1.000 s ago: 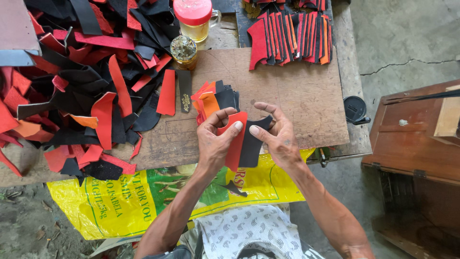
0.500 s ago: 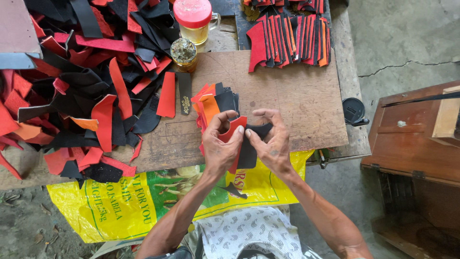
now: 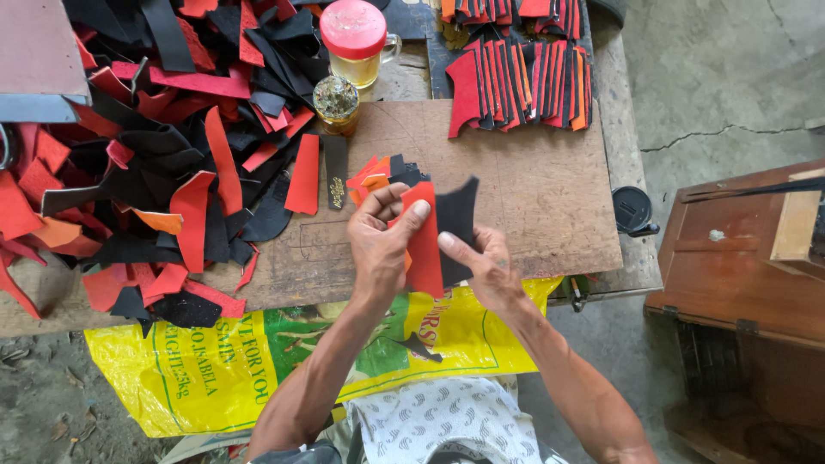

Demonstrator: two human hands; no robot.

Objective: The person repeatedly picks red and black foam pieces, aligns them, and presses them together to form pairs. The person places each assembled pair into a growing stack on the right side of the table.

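Both hands' grip, left hand [image 3: 384,242] and right hand [image 3: 488,268], pinches red-and-black cutout [image 3: 438,232].

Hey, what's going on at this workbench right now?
A person holds a red piece against a black piece over a wooden board, left hand gripping the red one, right hand supporting both. A loose heap of red and black cutouts lies left; a neat row sits at the far edge.

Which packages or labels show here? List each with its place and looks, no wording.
Yellow woven plastic sack: spread flat under the board's near edge, green picture panel, red and dark print.
Small black strip with a gold mark: flat on the wooden board, left of the hands.
No screens or signs.
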